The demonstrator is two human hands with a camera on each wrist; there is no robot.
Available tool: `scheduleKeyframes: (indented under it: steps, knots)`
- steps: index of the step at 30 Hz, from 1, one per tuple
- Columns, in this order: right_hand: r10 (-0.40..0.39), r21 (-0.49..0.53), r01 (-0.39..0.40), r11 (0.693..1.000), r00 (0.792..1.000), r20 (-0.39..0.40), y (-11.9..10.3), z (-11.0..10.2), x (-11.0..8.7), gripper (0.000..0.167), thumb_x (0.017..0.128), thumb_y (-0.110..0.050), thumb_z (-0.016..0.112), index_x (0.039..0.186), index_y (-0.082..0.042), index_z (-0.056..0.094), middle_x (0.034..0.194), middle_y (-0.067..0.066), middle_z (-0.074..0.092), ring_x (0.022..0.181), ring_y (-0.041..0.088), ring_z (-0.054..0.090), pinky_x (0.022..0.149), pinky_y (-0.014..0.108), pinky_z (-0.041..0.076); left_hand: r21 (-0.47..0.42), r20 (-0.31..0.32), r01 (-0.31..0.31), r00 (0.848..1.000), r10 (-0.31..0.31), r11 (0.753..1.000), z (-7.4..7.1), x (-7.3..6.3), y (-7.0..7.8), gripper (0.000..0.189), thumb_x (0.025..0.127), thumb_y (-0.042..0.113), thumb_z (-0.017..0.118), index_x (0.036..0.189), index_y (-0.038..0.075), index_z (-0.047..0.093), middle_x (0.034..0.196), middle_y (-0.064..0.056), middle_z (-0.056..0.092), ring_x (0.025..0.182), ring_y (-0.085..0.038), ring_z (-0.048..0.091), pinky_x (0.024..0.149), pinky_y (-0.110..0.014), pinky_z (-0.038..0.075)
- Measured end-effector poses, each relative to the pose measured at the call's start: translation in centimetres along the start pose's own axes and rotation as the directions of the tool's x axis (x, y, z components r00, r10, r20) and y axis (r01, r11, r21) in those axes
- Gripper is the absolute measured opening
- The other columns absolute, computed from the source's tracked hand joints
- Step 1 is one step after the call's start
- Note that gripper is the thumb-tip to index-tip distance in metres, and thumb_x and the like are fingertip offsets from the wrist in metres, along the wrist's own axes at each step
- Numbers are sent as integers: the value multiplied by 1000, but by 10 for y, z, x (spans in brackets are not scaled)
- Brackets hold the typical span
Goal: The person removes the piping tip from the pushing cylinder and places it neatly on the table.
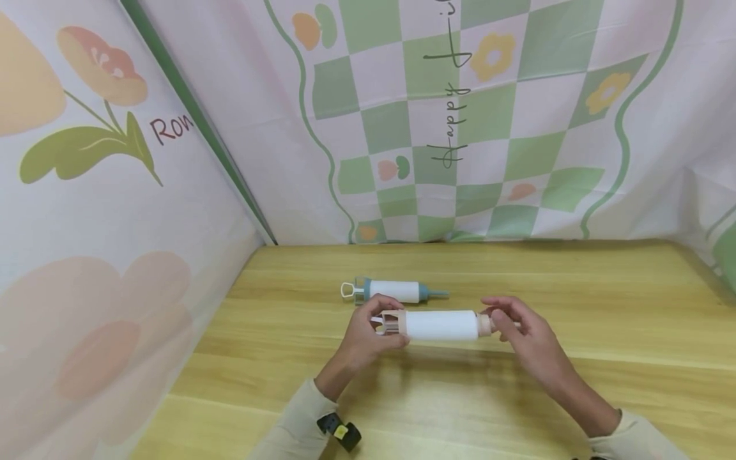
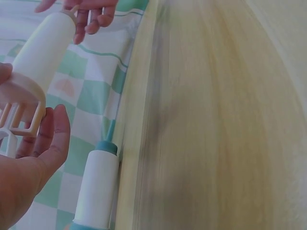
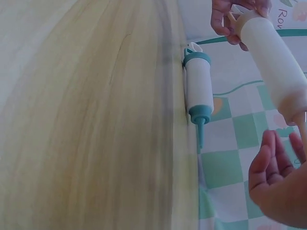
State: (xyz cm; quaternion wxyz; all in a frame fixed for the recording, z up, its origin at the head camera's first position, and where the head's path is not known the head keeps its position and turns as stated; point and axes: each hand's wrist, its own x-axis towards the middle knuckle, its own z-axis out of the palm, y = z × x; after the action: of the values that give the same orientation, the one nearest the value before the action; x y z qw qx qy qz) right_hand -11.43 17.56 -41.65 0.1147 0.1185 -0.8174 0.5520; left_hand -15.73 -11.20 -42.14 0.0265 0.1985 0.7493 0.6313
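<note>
Tube [image 1: 441, 325] — peach collar [image 1: 402, 322] pinched in left grip [image 1: 363, 338] — nozzle [image 3: 301, 125] at spread right grip [image 1: 533, 340].

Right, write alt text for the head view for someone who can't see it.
A left hand holds the handle end of a white, pale-pink-trimmed syringe-like tube above a wooden table, with the right hand at its nozzle end. Beyond it, a similar blue-trimmed tube lies on the table.

Head: above, facing forward-down on the yellow wooden surface [image 1: 276, 306].
Left wrist: close by my left fingers [image 2: 61, 129], sideways.
Right wrist: close by my right fingers [image 3: 260, 165], sideways.
Both wrists face: the same green-and-white checked cloth [image 2: 88, 98].
</note>
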Motion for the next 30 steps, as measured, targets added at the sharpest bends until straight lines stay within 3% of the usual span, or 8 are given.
scheduleKeyframes:
  steps: [5,13,19,30]
  knots:
    - [96,-79,-96,992,995,0,-3,-4,2,35,109,-24,42,126,0,61,100,11,70,83,11,64,70,28,52,9,-4,3,1000,-3,1000,0,0,1,44,72,0,82,110,10,64,106,-1,65,88,-18,58,74,-32,49]
    - [209,-46,-207,977,976,53,-9,-4,1,37,106,-34,51,112,-1,67,87,6,69,82,16,64,70,29,51,10,-5,0,1000,0,1000,-1,-1,1,43,72,1,82,110,8,64,105,-2,65,87,-17,57,73,-30,48]
    - [201,-13,-201,980,977,78,-10,-4,0,34,104,-32,56,111,0,67,89,8,70,83,17,67,71,29,54,14,-7,-3,1000,3,1000,-1,-1,0,43,72,3,83,110,7,64,105,-2,65,88,-17,57,76,-34,48]
    - [121,71,-129,989,987,104,-5,-4,-2,29,99,-17,66,123,0,63,110,16,68,91,22,70,74,31,58,19,-15,13,1000,-13,1000,-3,-1,-1,44,71,2,83,111,10,65,105,-1,65,88,-18,57,76,-34,48]
